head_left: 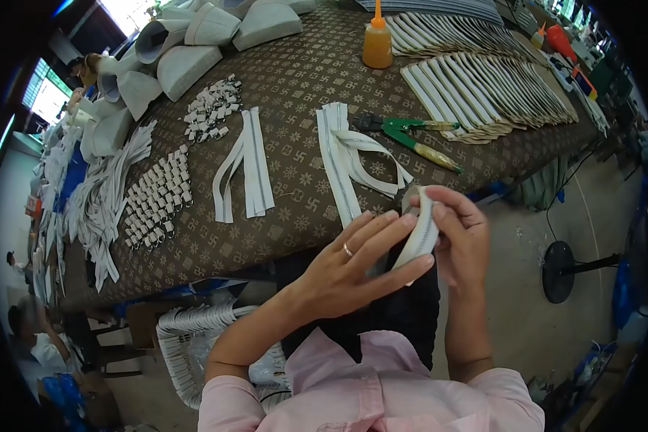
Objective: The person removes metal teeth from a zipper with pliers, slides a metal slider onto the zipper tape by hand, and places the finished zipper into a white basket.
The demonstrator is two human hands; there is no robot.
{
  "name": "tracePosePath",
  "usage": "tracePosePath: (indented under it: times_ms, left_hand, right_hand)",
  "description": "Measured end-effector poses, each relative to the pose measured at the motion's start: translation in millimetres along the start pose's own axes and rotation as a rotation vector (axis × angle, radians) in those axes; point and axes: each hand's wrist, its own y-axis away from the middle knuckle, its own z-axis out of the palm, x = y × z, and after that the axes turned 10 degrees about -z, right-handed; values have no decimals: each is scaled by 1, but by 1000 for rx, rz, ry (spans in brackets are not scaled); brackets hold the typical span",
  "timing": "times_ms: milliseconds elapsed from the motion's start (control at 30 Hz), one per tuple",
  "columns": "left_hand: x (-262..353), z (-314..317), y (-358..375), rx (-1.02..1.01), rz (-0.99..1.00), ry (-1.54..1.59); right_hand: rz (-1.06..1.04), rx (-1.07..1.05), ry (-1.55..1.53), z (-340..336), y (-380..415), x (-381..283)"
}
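A white zipper strip is bent between my two hands, just past the table's front edge. My left hand, with a ring on one finger, has its fingers pressed along the strip's left side. The strip's upper end is pinched by my right hand. Close beyond my hands, more white zipper strips lie on the patterned cloth, one of them curled. A second small group of strips lies further left. Pliers with green handles rest to the right of the curled strip.
Small metal-and-white pieces cover the table's left part, beside a bundle of white strips. Grey curved parts are piled behind. An orange bottle stands near stacked strips. A woven basket is below; people sit at far left.
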Motion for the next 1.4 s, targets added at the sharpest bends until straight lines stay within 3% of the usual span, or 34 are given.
tracePosePath:
  times_ms: [67,100,167,200,233,267,300,367,400,467,533,667,733,867,1000,1067,1200,1267,1400]
  left_hand:
    - [-3,5,12,192,157,-99]
    - [-5,0,13,219,137,-52]
    - [3,-7,16,270,-118,154]
    - [7,-11,14,281,-270,178]
    - [7,-11,18,275,-280,180]
    - [7,-8,24,196,-551,471]
    - [5,-4,29,112,-817,763]
    - [1,7,36,67,-828,829]
    - [3,11,37,55,-875,909]
    - [3,14,40,41,-926,990]
    - [0,12,41,49,-996,1085]
    - [-3,6,50,128,-994,1080]
    - [-7,4,48,294,-943,1054]
    - [-12,5,54,198,-915,1004]
    - [-11,11,55,172,-966,1200]
    - [-8,15,55,180,-985,1251]
    - [-3,21,56,211,-945,1147]
    - [-3,22,56,206,-911,1105]
    - [-5,27,62,256,-806,908]
  right_hand:
    - [124,-58,-28,10,11,13]
    - [183,-73,-39,18,16,16]
    - [221,-80,-67,21,20,21]
    - [206,-162,224,16,22,19]
    - [191,-243,520,11,24,18]
    - [46,-223,766,8,27,20]
    - [58,-222,770,8,28,21]
    - [-468,-459,999,7,24,20]
    - [-457,-458,1003,10,25,24]
    - [-358,-400,618,19,30,38]
    - [-292,-363,567,18,31,45]
    - [-181,-325,558,17,32,47]
    - [-142,-334,559,15,34,51]
    - [-109,-331,513,13,38,56]
    - [-211,-336,528,8,43,62]
    - [-55,-269,490,7,45,61]
    - [-24,-266,464,11,43,57]
    - [-163,-332,570,10,40,58]
    - [-235,-353,597,10,43,61]
